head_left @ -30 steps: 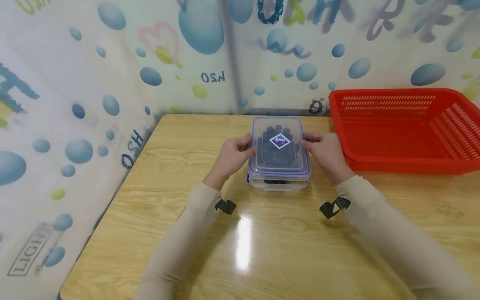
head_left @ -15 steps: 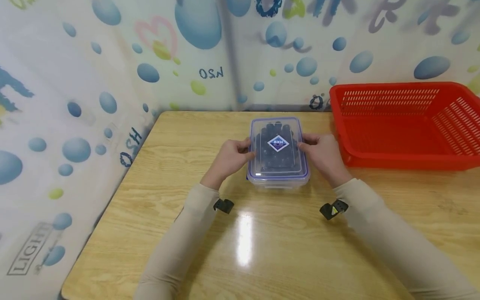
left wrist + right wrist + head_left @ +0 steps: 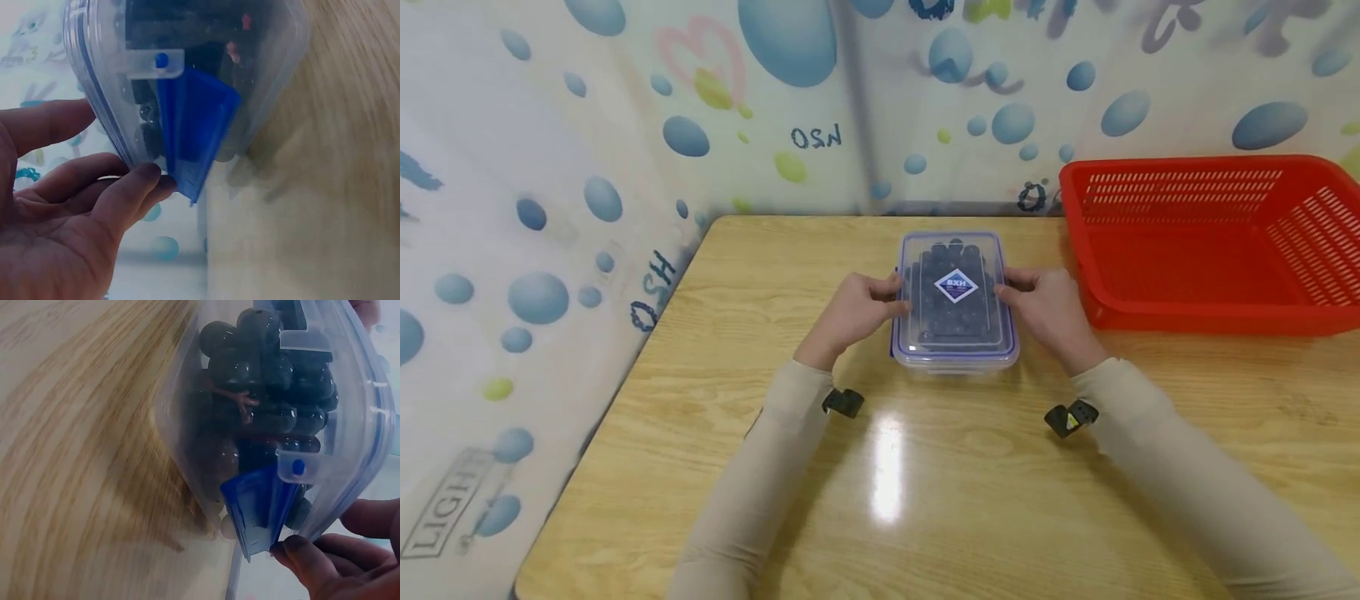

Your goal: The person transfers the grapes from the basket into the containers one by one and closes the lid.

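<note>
A clear plastic food container (image 3: 962, 364) stands on the wooden table, full of dark grapes (image 3: 234, 369). Its lid (image 3: 956, 323) has a blue-purple seal line and a diamond label, and sits on top. At the left side my left hand (image 3: 857, 310) holds the container, thumb at the lid's edge and fingertips by a blue side latch (image 3: 203, 122) that sticks outward. My right hand (image 3: 1051, 312) grips the opposite side the same way; in the right wrist view its fingertips touch the tip of another outward blue latch (image 3: 262, 509).
A red plastic basket (image 3: 1217, 319) with slotted walls stands at the back right, close to the right hand. Behind the table (image 3: 760, 292) rises a patterned wall covering (image 3: 895, 100), with another on the left.
The lid's near edge has come down, and the gap seen above the container's front is gone. Both hands stay at the sides. The head view has tilted slightly down.
</note>
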Tool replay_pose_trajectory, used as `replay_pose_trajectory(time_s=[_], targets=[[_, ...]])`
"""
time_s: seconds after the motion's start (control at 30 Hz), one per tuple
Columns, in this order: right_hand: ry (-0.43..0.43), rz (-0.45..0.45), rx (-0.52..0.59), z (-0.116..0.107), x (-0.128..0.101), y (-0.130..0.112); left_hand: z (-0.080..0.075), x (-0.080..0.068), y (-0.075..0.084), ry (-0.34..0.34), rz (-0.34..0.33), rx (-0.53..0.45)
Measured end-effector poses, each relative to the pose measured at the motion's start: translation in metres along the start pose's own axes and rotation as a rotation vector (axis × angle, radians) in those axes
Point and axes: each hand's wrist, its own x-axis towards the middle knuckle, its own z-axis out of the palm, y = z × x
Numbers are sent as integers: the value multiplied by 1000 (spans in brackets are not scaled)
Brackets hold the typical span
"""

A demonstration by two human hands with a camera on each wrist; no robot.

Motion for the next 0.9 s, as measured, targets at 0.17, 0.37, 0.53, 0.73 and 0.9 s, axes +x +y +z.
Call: replay_pose_trajectory(time_s=[0.17,0.37,0.53,0.73,0.9], targets=[[0,-50,-19,-1,-1,5,2,-1,-4,10,0,-45],[-9,-91,-31,-2,0,11,6,-4,-1,19,55,82],[-26,-87,-53,-4,0,11,9,-7,-1,36,101,195],[6,-85,5,3,-2,15,20,-10,-10,125,98,15],[36,-65,13,7,-5,18,27,-9,-13,187,95,-79]])
